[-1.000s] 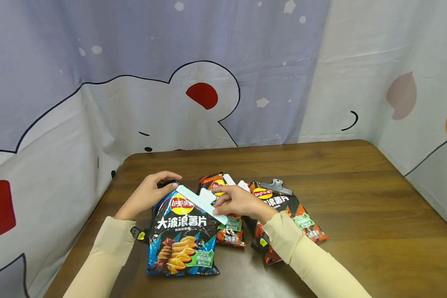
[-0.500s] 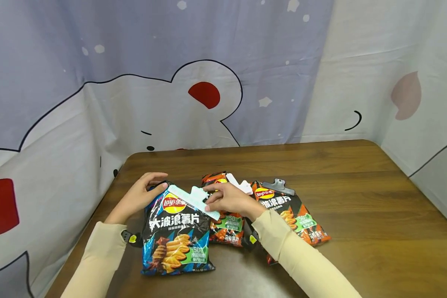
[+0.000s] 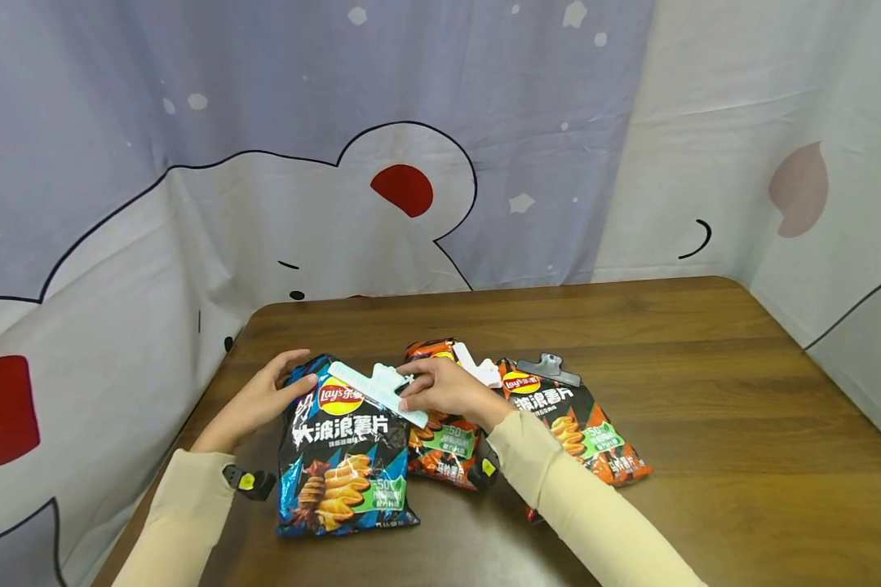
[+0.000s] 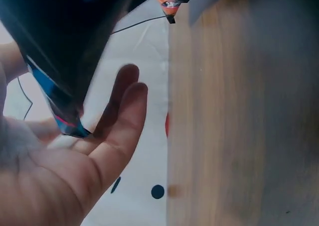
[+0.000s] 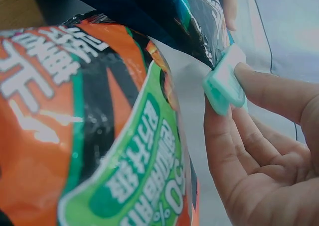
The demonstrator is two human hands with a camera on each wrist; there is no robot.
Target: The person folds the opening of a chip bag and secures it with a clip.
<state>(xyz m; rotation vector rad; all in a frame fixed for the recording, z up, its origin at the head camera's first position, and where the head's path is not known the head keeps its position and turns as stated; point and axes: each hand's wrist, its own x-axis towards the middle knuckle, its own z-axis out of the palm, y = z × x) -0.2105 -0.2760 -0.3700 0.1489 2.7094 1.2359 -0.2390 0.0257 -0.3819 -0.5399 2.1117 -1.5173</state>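
Observation:
A blue-and-black chip bag (image 3: 345,481) stands tilted on the table, a mint-green bag clip (image 3: 367,391) lying slantwise across its top right corner. My right hand (image 3: 455,393) pinches the clip between thumb and fingers, which the right wrist view shows on the clip's end (image 5: 224,81). At the bag's upper left edge is my left hand (image 3: 257,403), its thumb against the front. In the left wrist view, the extended fingers (image 4: 119,126) reach past the bag's dark corner (image 4: 70,121) without curling round it. Part of the left hand is hidden by the bag.
Behind and right of the blue bag lies an orange-and-black chip bag (image 3: 448,448) with a white clip (image 3: 477,367). Another orange-and-black bag (image 3: 580,424) with a grey clip (image 3: 549,369) lies farther right. The wooden table (image 3: 705,391) meets a printed curtain (image 3: 543,163) behind.
The blue bag and clip have shifted slightly left with the right hand. My left hand has moved left and down along the bag's edge, its fingers loosening from the top corner.

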